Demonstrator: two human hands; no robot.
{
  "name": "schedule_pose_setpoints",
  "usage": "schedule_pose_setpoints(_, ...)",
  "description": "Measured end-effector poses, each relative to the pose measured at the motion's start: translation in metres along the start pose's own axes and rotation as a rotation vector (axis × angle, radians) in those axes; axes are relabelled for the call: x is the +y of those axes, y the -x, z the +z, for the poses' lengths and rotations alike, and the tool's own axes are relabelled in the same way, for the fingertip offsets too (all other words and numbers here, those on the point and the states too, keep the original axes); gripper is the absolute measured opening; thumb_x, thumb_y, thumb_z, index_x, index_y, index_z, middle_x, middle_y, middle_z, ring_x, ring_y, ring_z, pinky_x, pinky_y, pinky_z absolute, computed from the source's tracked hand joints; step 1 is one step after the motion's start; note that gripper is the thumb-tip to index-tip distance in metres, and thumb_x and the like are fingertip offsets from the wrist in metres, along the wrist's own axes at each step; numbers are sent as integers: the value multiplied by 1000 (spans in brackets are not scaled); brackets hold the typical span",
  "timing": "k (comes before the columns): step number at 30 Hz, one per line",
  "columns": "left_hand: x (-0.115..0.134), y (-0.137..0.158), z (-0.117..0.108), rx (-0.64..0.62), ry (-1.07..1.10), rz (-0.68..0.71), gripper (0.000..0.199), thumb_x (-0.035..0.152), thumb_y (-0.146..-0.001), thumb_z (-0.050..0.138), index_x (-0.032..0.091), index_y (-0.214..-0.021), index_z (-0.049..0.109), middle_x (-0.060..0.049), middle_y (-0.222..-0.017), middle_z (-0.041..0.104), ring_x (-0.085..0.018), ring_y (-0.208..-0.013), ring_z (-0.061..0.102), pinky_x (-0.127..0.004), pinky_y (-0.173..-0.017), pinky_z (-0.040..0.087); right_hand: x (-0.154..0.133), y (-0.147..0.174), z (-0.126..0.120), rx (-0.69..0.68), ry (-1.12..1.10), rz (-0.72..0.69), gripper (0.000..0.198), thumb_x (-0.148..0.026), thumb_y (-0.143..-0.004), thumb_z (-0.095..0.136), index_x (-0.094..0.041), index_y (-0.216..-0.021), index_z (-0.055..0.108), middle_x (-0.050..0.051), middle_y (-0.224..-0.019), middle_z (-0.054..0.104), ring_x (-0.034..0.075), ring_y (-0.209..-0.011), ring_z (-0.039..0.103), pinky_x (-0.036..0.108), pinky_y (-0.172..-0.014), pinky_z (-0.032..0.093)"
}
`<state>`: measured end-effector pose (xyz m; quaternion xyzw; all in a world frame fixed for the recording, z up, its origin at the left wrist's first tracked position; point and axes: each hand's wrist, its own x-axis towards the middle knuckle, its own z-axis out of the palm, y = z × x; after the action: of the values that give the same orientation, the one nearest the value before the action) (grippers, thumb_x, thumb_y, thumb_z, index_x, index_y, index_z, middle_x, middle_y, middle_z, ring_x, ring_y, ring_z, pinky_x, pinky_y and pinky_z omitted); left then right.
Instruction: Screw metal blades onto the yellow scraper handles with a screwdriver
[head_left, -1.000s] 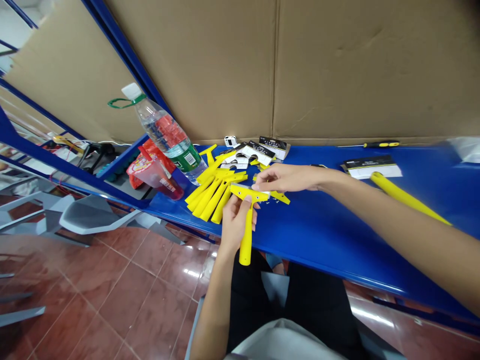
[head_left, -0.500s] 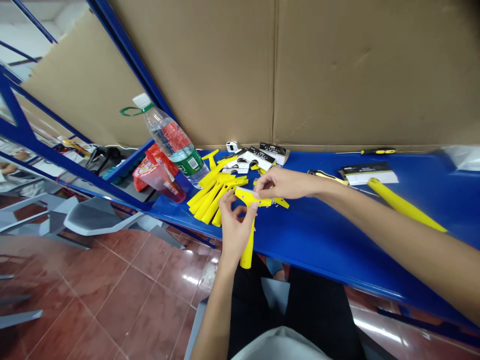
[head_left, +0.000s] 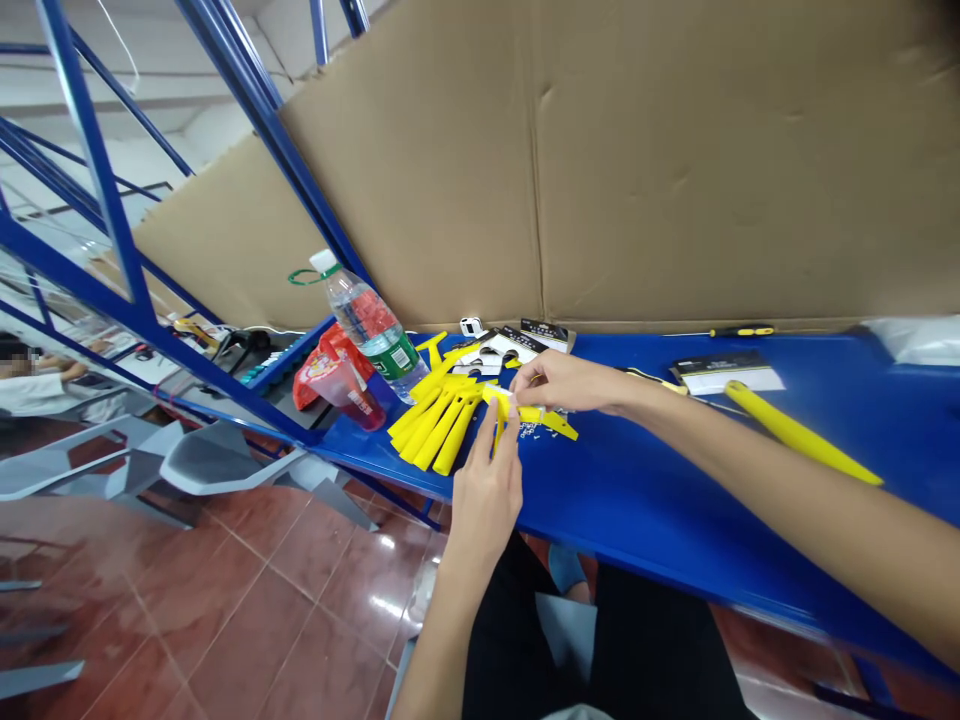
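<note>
My left hand is closed around a yellow T-shaped scraper, its fingers reaching up to the head. Most of the scraper's handle is hidden behind that hand. At the right part of the head, my right hand pinches with bent fingers; any small part between them cannot be made out. Several yellow scraper handles lie fanned out just left of my hands. Close to my right hand, small screws are scattered beside a flat yellow piece.
Black-and-white packaging cards lie behind my hands. A water bottle and red cup stand left. Rightward on the blue table are a packaging card, a long yellow piece and a screwdriver. Cardboard walls the back.
The scraper has tilted, so its handle no longer hangs in sight below my left hand. My left fingers have shifted up onto the head. The camera view has tipped upward.
</note>
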<state>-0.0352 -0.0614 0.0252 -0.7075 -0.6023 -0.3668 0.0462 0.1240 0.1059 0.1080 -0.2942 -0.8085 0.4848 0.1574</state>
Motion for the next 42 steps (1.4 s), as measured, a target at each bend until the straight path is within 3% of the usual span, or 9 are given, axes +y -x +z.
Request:
schedule_pose_setpoints(8,0,-14,-8,-37,-98,67,64,13,-110,49,33,-171,46,-18,-177,46,-38,-147,65,-43,-91,71,-10,5,-6,33,-84,9,17,-38,-74,79,-21,-76,76,8,-92,73,21,-84,62,35,-70,55)
schedule_pose_setpoints(14,5,-27,-15,-60,32,56,53,16,-111,47,32,-160,58,-19,-179,43,-36,-144,67,-50,-103,66,-17,15,-13,64,-84,-20,16,-35,-76,79,-21,-72,72,4,-78,65,18,-76,56,33,-66,51)
schedule_pose_setpoints(17,6,-33,-13,-14,332,-29,36,25,-111,55,28,-146,64,-20,-159,61,-33,-135,71,-43,-97,67,-23,22,-18,57,-104,-85,32,-48,-88,77,-21,-73,72,5,-80,68,19,-77,57,33,-67,50)
schedule_pose_setpoints(19,6,-37,-11,26,684,-188,28,34,-108,65,28,-135,63,-14,-129,72,-24,-101,78,-30,-70,66,-28,26,-23,62,-107,-120,45,-62,-96,70,-20,-81,75,8,-88,73,20,-81,61,34,-69,50)
schedule_pose_setpoints(22,6,-44,-11,78,1253,-413,37,38,-97,80,30,-124,57,0,-98,64,-9,-59,57,-15,-40,42,-35,30,-31,179,-27,-151,60,-76,-98,62,-19,-91,80,9,-88,75,19,-77,61,34,-66,45)
schedule_pose_setpoints(27,3,-47,-13,168,1793,-496,46,29,-90,84,35,-131,64,-4,-121,66,-4,-59,36,-6,-36,22,-37,35,-44,302,35,-233,46,-65,-94,70,-20,-94,77,6,-85,74,19,-75,60,34,-68,45)
schedule_pose_setpoints(32,-4,-42,-5,176,1862,-504,46,27,-87,86,37,-130,71,-5,-122,67,-6,-57,24,-8,-33,14,-29,36,-53,308,153,-213,23,-43,-86,73,-21,-92,76,6,-86,77,20,-77,66,35,-70,49)
schedule_pose_setpoints(36,-5,-40,-5,140,1859,-525,54,27,-83,88,37,-134,70,-5,-119,66,-6,-57,21,-9,-32,15,-20,32,-52,187,270,-178,15,-34,-80,72,-22,-84,79,4,-87,80,21,-79,70,35,-73,52)
schedule_pose_setpoints(42,-8,-32,-2,123,1840,-617,52,22,-87,85,35,-133,64,-4,-125,67,-5,-58,35,-8,-35,23,1,21,-42,12,513,-114,5,-26,-78,76,-22,-80,77,4,-84,80,21,-74,70,34,-71,49)
